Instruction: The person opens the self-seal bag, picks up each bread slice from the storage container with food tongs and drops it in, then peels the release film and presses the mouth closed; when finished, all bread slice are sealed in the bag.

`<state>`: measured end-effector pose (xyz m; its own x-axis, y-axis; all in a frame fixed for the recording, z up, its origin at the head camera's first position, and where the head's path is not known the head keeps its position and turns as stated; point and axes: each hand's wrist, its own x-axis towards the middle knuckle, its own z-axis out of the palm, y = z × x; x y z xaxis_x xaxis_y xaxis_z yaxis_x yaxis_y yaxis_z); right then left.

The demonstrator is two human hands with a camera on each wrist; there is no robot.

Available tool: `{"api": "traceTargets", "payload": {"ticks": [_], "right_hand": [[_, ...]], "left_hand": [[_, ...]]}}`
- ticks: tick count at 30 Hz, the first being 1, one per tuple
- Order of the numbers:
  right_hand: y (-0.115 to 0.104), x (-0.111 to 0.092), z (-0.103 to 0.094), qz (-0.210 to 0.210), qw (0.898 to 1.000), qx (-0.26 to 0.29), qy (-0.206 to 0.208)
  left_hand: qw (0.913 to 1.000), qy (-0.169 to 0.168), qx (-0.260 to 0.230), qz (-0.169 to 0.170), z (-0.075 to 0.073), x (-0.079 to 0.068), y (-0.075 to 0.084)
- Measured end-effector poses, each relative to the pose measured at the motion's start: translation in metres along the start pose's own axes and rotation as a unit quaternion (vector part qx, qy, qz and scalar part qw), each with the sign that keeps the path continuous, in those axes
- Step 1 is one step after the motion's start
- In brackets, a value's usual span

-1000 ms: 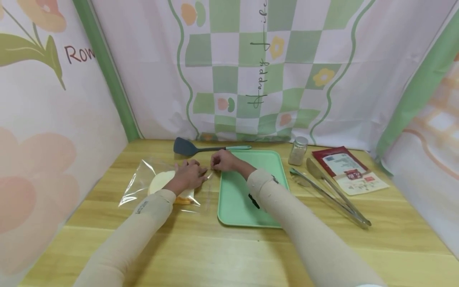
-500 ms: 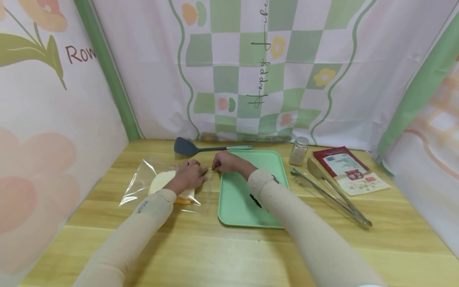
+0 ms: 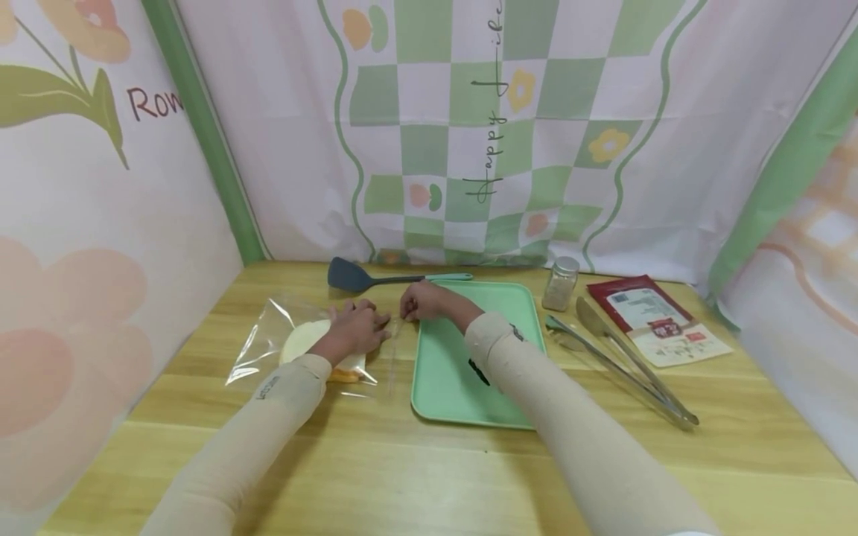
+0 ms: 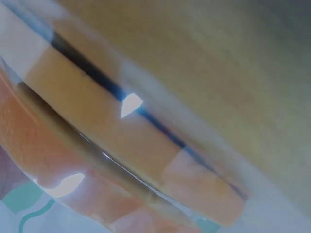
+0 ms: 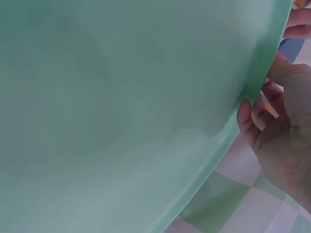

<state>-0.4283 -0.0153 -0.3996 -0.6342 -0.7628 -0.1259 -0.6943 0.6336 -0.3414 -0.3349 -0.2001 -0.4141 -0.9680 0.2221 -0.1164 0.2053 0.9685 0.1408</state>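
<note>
A clear plastic bag lies flat at the left of the table, its mouth toward the green tray. Inside it is a pale round slice and a layered food with an orange-brown edge, seen closely as thick slabs in the left wrist view. My left hand rests on the bag with fingers spread, partly covering the food. At the bag's right end, my right hand pinches the edge of the plastic by the tray's left rim. Its thumb and fingertips meet beside that rim in the right wrist view.
Behind the hands lies a spatula with a dark blade. To the tray's right are a lidded glass jar, metal tongs and a red-and-white food packet. Printed cloth walls enclose the table's back and sides.
My right hand has slid very slightly right and toward me along the bag's end. My left hand stays on the bag. The whole scene shifts a little with the head camera.
</note>
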Motion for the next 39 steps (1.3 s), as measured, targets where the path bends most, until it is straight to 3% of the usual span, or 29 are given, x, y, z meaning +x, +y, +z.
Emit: {"api": "traceTargets", "payload": {"ticks": [16, 22, 29, 33, 39], "right_hand": [[-0.004, 0.004, 0.007, -0.019, 0.999, -0.009, -0.042], [-0.005, -0.001, 0.008, -0.045, 0.999, -0.016, -0.015], [-0.004, -0.014, 0.0, -0.062, 0.995, -0.075, 0.031], [-0.005, -0.017, -0.001, -0.068, 0.995, -0.059, 0.046], [-0.01, -0.015, 0.004, -0.085, 0.995, -0.042, 0.033]], "left_hand": [[1.0, -0.001, -0.006, -0.003, 0.002, 0.002, -0.001], [0.9999, -0.001, -0.01, 0.0, 0.001, 0.001, -0.001], [0.9999, 0.002, 0.0, 0.011, 0.0, 0.001, -0.003], [0.9998, -0.005, 0.01, 0.014, 0.0, 0.001, -0.004], [0.9997, 0.001, 0.008, 0.023, 0.001, 0.001, -0.002]]}}
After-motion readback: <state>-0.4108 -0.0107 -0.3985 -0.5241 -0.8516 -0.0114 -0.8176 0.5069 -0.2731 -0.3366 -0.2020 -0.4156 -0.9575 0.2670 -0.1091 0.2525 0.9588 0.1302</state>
